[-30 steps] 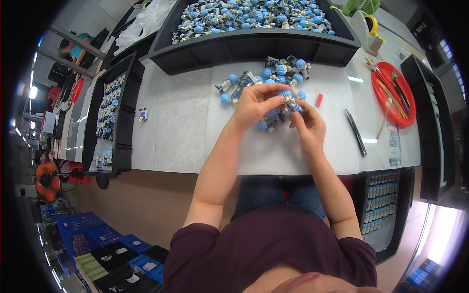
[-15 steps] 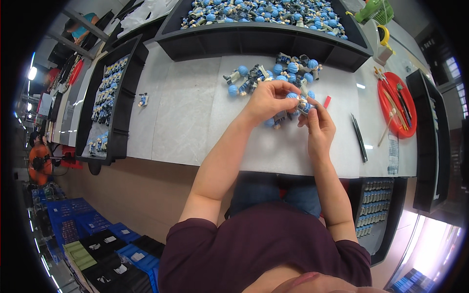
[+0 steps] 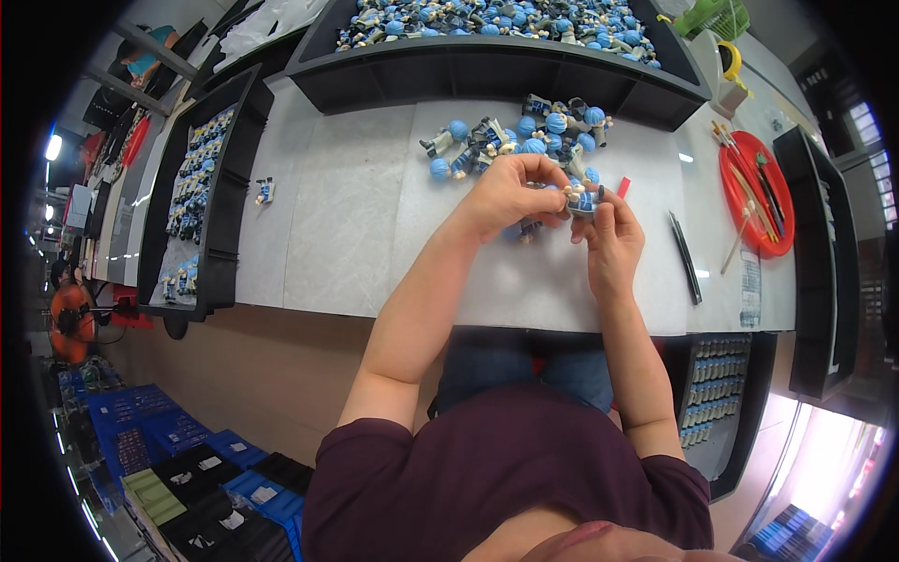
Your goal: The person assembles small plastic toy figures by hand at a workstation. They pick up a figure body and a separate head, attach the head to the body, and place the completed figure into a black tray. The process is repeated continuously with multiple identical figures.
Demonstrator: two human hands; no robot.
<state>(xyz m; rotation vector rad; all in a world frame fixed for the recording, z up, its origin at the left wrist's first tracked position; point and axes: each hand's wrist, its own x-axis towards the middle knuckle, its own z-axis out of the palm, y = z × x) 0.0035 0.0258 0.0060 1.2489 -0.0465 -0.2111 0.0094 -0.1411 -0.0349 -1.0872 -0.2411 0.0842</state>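
"Pale, smooth worktop (image 3: 356, 225), its near edge bowed by the lens. Any writing about?"

"Nearest, low on the left, blue and black containers (image 3: 242, 485) carry white tags (image 3: 264, 496), too small to read. At the worktop's near right lies a slip of paper (image 3: 751, 290); I can't make out its fine print either."

"What's beside it?"

"Just left, a slim dark pen (image 3: 685, 258)."

"And the hands?"

"Farther off, around the middle. The left hand (image 3: 513, 201) has its grip pinched on a small figurine (image 3: 582, 200), at the head end. The right hand (image 3: 611, 239) has its grip on the other end, thumb against fingers. It's held sideways above the worktop, blue and white in the body."

"Beyond them?"

"Slightly right, a flat red block (image 3: 625, 186); farther right, a round, glossy red dish (image 3: 752, 142) with thin sticks in it. Past the hands sprawls a loose pile of figurines (image 3: 556, 123) with ribbed, ball-like blue heads."

"Farthest?"

"One deep black tray (image 3: 487, 82), straight-walled, heaped with more."
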